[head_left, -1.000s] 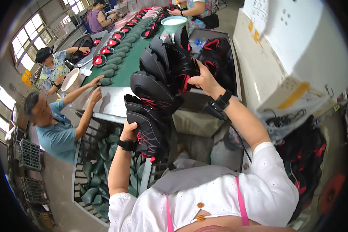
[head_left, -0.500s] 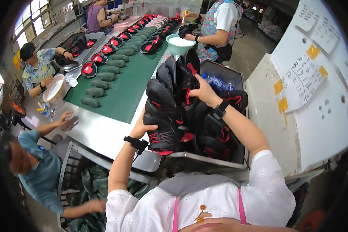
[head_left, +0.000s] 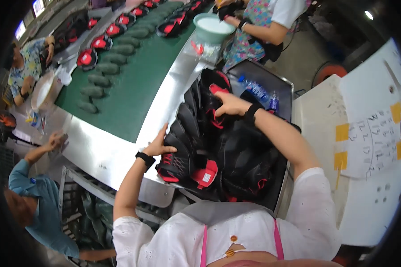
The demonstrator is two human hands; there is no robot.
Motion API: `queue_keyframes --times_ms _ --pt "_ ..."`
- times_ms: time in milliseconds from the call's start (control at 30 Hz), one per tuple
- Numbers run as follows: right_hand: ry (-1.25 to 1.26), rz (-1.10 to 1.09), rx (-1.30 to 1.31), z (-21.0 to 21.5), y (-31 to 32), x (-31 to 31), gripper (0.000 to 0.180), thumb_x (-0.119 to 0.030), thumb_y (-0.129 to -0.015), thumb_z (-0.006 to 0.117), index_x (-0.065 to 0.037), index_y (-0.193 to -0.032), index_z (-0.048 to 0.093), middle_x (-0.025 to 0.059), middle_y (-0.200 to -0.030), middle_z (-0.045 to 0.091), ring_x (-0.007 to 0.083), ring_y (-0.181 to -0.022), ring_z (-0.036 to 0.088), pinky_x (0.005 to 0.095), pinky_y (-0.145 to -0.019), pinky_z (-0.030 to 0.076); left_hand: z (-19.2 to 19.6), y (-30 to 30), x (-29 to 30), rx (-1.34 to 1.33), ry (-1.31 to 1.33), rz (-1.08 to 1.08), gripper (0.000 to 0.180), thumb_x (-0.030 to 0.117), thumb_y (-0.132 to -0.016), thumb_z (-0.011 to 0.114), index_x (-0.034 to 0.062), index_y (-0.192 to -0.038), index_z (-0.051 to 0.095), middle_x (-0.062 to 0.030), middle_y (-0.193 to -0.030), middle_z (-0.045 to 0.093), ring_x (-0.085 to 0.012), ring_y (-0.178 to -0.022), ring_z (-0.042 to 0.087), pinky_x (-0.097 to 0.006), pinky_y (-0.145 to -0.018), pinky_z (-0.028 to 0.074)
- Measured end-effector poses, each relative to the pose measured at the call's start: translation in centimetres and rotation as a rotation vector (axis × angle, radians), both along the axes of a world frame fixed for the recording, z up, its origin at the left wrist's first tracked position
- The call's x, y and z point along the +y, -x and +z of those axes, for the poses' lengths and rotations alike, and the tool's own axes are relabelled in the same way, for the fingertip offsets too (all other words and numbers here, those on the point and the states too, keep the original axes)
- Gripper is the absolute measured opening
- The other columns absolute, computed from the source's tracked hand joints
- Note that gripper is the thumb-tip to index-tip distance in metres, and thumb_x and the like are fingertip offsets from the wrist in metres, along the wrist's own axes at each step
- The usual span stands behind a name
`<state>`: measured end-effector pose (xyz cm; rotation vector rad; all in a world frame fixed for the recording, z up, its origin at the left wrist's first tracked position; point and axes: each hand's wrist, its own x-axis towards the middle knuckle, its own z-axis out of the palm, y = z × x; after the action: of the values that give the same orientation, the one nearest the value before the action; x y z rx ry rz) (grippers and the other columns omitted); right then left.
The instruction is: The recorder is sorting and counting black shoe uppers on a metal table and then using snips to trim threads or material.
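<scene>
A row of black shoe uppers [head_left: 186, 127] with red laces and linings leans together along the edge of the metal table, squeezed between my two hands. My left hand [head_left: 157, 144] grips the near end, its thumb on the laced face of the nearest upper; some of its fingers are hidden. At the far end, my right hand [head_left: 231, 105] is closed on an upper with a red lining, [head_left: 217, 80] thumb on its red lace side. A red tongue [head_left: 205, 174] with a white label sticks out near my left hand. More black uppers [head_left: 247, 160] lie heaped to the right.
A grey bin [head_left: 286, 84] holds plastic bottles [head_left: 256, 90] beyond the heap. On the green belt [head_left: 129, 95] stand green shoe lasts [head_left: 109, 68] and red-lined uppers. A green basin [head_left: 214, 29] sits by a co-worker. A co-worker in blue [head_left: 44, 200] is at left, a white board [head_left: 370, 191] at right.
The row of uppers has come lower and closer to me, with both hands still on it. The labelled red tongue now shows. My view has turned, and the co-worker in blue has shifted.
</scene>
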<state>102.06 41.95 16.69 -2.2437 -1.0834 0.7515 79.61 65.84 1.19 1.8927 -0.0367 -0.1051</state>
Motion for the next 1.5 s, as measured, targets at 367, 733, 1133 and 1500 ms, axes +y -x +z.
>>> queue_keyframes --times_ms 367,733,1133,1500 --pt "0.033 0.253 0.129 0.8 3.0 -3.4 0.042 -0.026 -0.075 0.065 -0.009 -0.107 0.045 0.0108 -0.09 0.054 0.0246 -0.088 0.056 0.0327 -0.073 0.044 10.4 -0.7 -2.2 -0.246 -0.836 -0.236 0.096 0.005 -0.046 0.077 0.0233 -0.13 0.034 -0.015 -0.142 0.009 -0.0387 -0.128 0.019 -0.039 -0.084 0.048" --pt "0.109 -0.042 -0.182 1.2 2.9 -4.2 0.029 -0.01 -0.08 0.049 -0.006 -0.108 0.049 0.0128 -0.091 0.06 0.0297 -0.088 0.057 0.0375 -0.075 0.045 10.4 -3.2 -3.1 -0.175 -0.903 -0.229 0.11 0.015 -0.041 0.082 0.0252 -0.134 0.025 -0.0144 -0.143 0.005 -0.0506 -0.122 0.02 -0.046 -0.089 0.044" --pt "-0.179 0.04 -0.504 -0.2 3.6 -1.1 0.031 -0.005 -0.079 0.048 0.001 -0.11 0.049 0.0201 -0.108 0.054 0.0338 -0.103 0.051 0.0367 -0.088 0.04 6.0 -2.9 1.1 -0.36 -0.291 -0.131 0.092 0.002 -0.062 0.07 0.0178 -0.137 0.019 -0.0131 -0.144 0.007 -0.036 -0.128 0.022 -0.041 -0.092 0.041" --pt "-0.081 -0.133 0.258 9.3 14.6 -6.6 0.029 -0.005 -0.085 0.042 -0.001 -0.113 0.049 0.0081 -0.099 0.056 0.0122 -0.076 0.053 0.0244 -0.068 0.044 3.0 6.0 3.1 0.008 0.066 0.238 0.106 0.014 -0.064 0.077 0.0091 -0.138 0.001 -0.015 -0.141 0.008 -0.032 -0.129 0.018 -0.038 -0.103 0.026"
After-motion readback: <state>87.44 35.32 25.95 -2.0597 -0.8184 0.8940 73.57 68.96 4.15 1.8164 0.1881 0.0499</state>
